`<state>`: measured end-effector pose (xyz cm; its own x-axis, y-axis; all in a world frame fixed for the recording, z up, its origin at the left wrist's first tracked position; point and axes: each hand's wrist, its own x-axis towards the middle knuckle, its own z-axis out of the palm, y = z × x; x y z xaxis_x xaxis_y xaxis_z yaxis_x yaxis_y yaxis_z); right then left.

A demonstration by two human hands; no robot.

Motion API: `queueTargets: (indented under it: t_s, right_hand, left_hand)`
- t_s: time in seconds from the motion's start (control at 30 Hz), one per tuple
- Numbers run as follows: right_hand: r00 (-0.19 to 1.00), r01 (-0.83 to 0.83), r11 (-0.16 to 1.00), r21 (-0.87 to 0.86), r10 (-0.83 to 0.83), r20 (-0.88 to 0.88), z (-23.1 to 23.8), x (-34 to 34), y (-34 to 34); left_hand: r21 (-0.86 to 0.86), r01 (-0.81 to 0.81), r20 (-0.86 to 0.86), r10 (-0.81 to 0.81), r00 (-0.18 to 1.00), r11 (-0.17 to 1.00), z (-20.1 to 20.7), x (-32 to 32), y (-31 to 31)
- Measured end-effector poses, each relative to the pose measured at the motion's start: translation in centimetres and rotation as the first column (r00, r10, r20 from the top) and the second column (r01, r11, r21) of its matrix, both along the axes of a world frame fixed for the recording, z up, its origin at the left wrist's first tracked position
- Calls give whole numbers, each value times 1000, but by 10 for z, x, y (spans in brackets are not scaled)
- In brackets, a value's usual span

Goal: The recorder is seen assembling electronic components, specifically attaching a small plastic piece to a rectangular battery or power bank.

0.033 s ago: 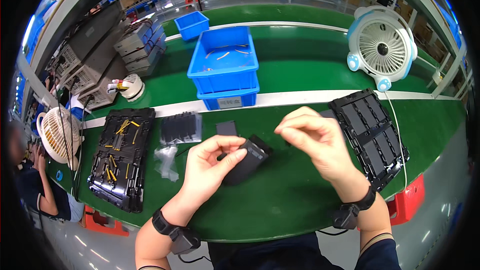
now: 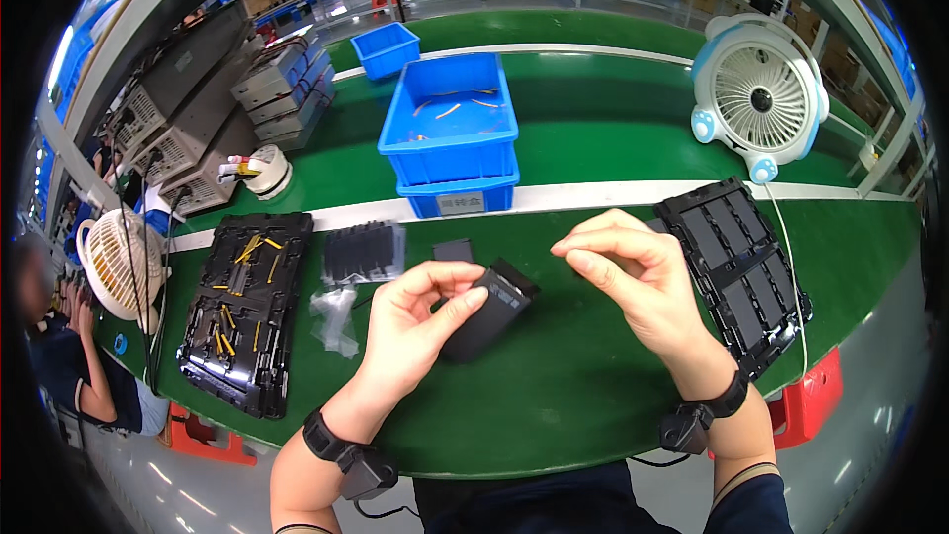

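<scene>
My left hand (image 2: 420, 321) pinches the upper left edge of a flat black rectangular block (image 2: 484, 328) with light print on it. The block leans at a slant just over the bench. To its right, my right hand (image 2: 638, 277) is raised apart from it, thumb and fingertips pressed together. Whatever those fingertips hold, if anything, is too small to make out. Another flat dark piece (image 2: 454, 251) lies behind my left hand. Further left are a clear bag of black strips (image 2: 362, 252) and a crumpled clear plastic bag (image 2: 336, 321).
A black tray (image 2: 203, 376) with yellow strips lies left; another black tray (image 2: 753, 265) holding flat dark blocks lies right. Stacked blue bins (image 2: 450, 160) stand behind. A white-blue fan (image 2: 761, 99) stands back right, its cord crossing the right tray. Another person sits far left.
The view has shifted slightly, so the bench things appear a little further right. My right hand has moved slightly; my left hand keeps its grip on the black block.
</scene>
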<state>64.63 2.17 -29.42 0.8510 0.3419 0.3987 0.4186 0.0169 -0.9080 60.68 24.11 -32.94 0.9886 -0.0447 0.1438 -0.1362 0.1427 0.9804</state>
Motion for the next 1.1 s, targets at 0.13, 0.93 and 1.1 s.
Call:
queueTargets:
  t_s: [0.13, 0.93, 1.1]
  right_hand:
    - [866, 263, 545, -796, 232, 444, -17, -6, -11]
    - [997, -4, 986, -169, 17, 77, -21, -19, 25]
    - [987, 28, 969, -245, 12, 162, -19, -21, 26]
  left_hand:
    - [-49, -32, 28, 34, 999, 998, 7, 6, 4]
    - [138, -67, 216, 37, 976, 988, 8, -8, -10]
    - [143, -83, 228, 49, 972, 986, 11, -10, -10]
